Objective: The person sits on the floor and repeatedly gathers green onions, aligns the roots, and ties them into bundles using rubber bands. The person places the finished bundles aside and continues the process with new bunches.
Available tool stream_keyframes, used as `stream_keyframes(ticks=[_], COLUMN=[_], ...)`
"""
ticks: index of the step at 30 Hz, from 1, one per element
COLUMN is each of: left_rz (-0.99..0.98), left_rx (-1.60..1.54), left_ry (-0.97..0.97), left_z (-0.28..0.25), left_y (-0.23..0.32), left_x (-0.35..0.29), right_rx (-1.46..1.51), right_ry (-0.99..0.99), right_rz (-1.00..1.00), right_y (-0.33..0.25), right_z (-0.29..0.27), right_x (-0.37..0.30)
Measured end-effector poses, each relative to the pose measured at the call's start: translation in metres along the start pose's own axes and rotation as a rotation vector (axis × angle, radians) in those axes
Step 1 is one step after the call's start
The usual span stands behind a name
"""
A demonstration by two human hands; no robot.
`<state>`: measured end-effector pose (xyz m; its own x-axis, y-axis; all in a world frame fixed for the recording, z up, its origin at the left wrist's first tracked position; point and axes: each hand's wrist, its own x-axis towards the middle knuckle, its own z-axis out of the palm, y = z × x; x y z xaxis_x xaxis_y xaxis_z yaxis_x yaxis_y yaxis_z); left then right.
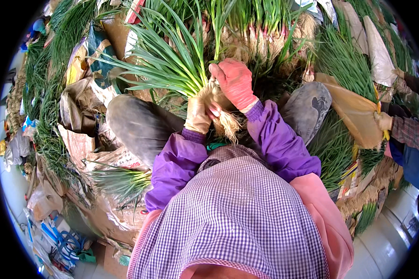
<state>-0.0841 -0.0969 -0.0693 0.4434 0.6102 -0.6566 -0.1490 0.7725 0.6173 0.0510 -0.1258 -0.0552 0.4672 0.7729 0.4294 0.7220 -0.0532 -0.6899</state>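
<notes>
A bunch of green onions (184,69) is gripped near its base by my left hand (199,115), which wears a cream glove. Its long leaves fan out to the upper left. The pale roots (227,124) hang down between my hands. My right hand (234,81), in a coral-pink glove, is closed just above the bunch's base, beside the stems. Green leaves meet its thumb and fingertips, but what lies inside the fingers is hidden. Both hands are above my lap, between my bent knees.
Rooted green onions (265,35) stand in a row ahead. A smaller bunch (125,181) lies left of my arm. Heaped greens (342,58) spread to the right, near a tan sheet (354,114) held by another person's hand (384,121). Crumpled sacks (79,109) lie at left.
</notes>
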Motion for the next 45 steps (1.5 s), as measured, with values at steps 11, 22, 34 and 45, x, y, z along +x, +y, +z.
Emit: stream_keyframes(ticks=[11, 22, 34, 45], left_rz=[-0.029, -0.057, 0.243, 0.141], left_rx=[-0.2, -0.106, -0.447, -0.476], left_ry=[-0.184, -0.117, -0.419, -0.408], left_z=[-0.014, -0.018, 0.023, -0.021], left_y=[0.009, 0.004, 0.081, 0.034], left_x=[-0.002, 0.003, -0.006, 0.042], right_rx=[0.146, 0.697, -0.059, -0.043], right_ry=[0.014, -0.407, 0.231, -0.007], right_rz=[0.585, 0.691, 0.92, 0.474], right_y=[0.107, -0.003, -0.005, -0.027], right_z=[-0.049, -0.002, -0.268, -0.174], right_x=[0.025, 0.029, -0.126, -0.055])
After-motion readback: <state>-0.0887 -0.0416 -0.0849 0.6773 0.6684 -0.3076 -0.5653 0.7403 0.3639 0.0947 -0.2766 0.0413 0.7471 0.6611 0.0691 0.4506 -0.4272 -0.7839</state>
